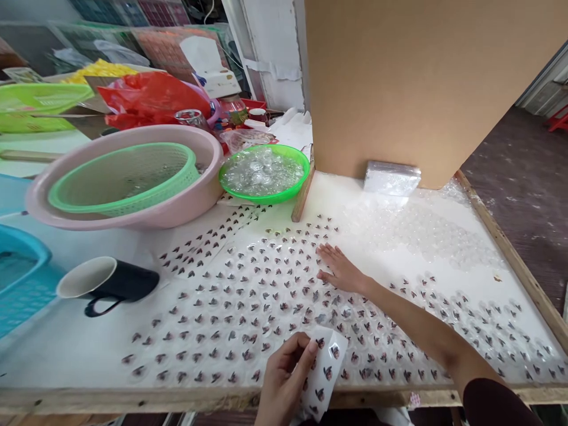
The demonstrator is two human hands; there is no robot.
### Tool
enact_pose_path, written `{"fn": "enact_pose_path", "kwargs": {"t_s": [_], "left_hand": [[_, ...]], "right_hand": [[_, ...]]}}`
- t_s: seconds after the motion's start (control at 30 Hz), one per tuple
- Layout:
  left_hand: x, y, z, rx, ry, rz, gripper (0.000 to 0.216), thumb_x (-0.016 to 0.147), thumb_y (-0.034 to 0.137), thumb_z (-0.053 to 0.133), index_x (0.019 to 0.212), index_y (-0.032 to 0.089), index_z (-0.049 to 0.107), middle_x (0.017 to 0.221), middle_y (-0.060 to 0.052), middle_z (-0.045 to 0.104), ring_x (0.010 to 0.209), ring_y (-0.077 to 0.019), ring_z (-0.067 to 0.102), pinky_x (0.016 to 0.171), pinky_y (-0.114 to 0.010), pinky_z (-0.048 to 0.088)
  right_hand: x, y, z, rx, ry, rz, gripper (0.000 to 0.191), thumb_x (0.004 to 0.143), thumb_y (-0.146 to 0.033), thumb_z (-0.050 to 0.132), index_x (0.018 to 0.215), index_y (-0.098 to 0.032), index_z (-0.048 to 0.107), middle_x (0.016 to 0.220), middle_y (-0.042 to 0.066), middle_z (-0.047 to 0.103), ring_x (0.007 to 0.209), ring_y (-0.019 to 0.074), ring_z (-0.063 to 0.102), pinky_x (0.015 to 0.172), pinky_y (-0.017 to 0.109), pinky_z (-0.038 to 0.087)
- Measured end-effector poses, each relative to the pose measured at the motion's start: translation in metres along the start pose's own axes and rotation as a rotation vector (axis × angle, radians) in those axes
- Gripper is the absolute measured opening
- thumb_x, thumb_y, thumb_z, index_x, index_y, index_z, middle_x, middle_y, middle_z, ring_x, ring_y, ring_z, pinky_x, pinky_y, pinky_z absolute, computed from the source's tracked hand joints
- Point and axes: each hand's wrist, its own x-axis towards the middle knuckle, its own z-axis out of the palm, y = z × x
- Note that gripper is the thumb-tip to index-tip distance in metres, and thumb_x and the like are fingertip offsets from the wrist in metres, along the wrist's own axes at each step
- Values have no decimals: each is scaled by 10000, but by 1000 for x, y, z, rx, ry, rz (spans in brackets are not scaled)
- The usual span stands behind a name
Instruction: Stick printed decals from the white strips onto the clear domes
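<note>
Pinching the printed sheet point(329, 371) by its left side is the left grip point(284, 376); the right grip point(342, 271) spreads unclenched over discs point(227, 319).

The left hand point(284, 381) pinches a glossy white sheet printed with small dark-and-pink motifs point(329, 361), while the right hand point(339, 269) spreads over clear round discs bearing similar motifs point(227, 305). Beyond, a bright-green round plastic dish point(275, 197) stands beside a pink plastic basin point(177, 220).
</note>
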Motion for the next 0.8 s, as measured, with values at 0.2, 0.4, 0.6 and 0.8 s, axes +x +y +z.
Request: {"fn": "enact_pose_path", "kwargs": {"t_s": [0.2,0.4,0.6,0.8], "left_hand": [[6,-1,1,16,-22,-17,482,787,600,647,631,166,504,574,38,405,543,-97,348,507,-206,273],[12,-4,0,6,-4,-34,490,768,616,658,638,168,508,584,35,401,555,-102,350,514,-208,273],[13,-5,-1,13,6,-26,466,784,580,656,621,169,511,587,28,423,563,-110,376,520,-211,289],[13,-4,1,17,3,-36,486,776,604,655,620,168,506,582,30,422,555,-106,370,516,-209,288]], "right_hand": [[22,6,-18,-97,89,150,876,935,-705,108,1573,-107,61,1626,150,63,1512,251,-3,1229,492,8],[23,-11,0,-51,-36,10,878,925,-721,136,1575,-135,71,1626,124,86,1512,239,2,1234,470,28],[42,2,-24,-39,86,6,794,956,-663,95,1581,-176,45,1632,74,65,1514,206,48,1236,434,-27],[81,69,-65,-263,139,281,689,1009,-552,155,1563,-144,197,1632,90,113,1513,251,53,1226,478,10]]}}
